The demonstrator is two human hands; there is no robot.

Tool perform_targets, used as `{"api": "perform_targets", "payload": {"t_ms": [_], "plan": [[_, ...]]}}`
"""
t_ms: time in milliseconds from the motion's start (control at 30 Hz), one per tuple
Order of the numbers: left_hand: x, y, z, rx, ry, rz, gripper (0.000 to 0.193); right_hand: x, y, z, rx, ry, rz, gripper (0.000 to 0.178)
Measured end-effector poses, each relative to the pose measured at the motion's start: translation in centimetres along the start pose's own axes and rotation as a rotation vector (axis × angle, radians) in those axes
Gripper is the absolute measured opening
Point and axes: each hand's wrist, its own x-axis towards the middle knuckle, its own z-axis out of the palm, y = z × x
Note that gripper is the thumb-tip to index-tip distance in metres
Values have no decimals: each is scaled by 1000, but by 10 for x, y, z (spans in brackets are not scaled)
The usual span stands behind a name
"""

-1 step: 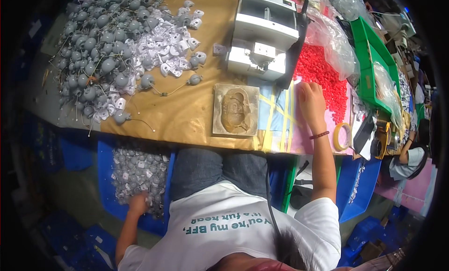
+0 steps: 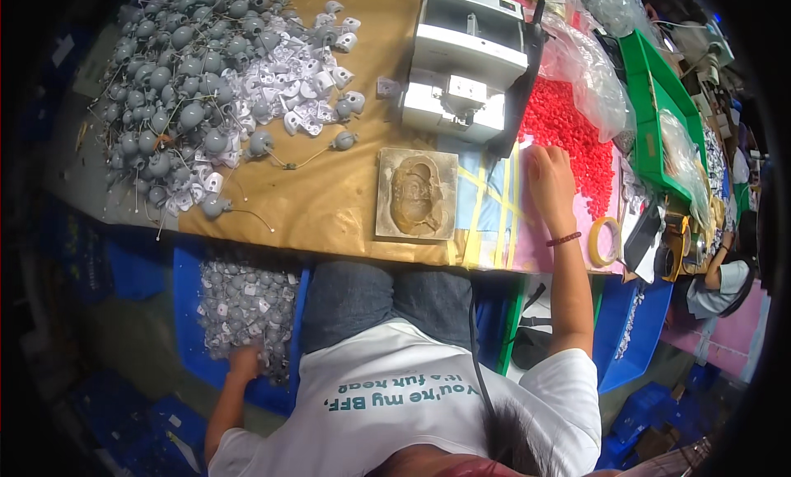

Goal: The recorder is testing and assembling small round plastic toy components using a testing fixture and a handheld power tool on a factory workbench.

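— What is on the table (image 2: pixel 329 205)?
— Brown paper covers it. A big heap of grey balls (image 2: pixel 177 81) lies far left. A white machine (image 2: pixel 465 61) stands at the back, with a tan mould block (image 2: pixel 417 194) in front. Red beads (image 2: pixel 568 135) lie to the right, near a green tray (image 2: pixel 651 106).
— And the hands?
— The right hand (image 2: pixel 550 180) rests flat by the red beads, fingers loosely spread, holding nothing. The left hand (image 2: pixel 245 363) reaches down into a blue bin (image 2: pixel 188 312) of grey parts (image 2: pixel 247 300); I cannot tell its grip.
— Any change?
— Almost none. The left hand has moved down a tiny bit.
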Motion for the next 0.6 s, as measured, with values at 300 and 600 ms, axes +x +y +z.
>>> {"api": "perform_targets", "payload": {"t_ms": [300, 600], "plan": [[89, 179, -253, -347, 62, 432, 19, -3, 19, 11, -4, 29, -25, 12], [288, 373, -391, 114, 1082, 675, 30, -1, -12, -18, 434, 50, 67, 14]]}}
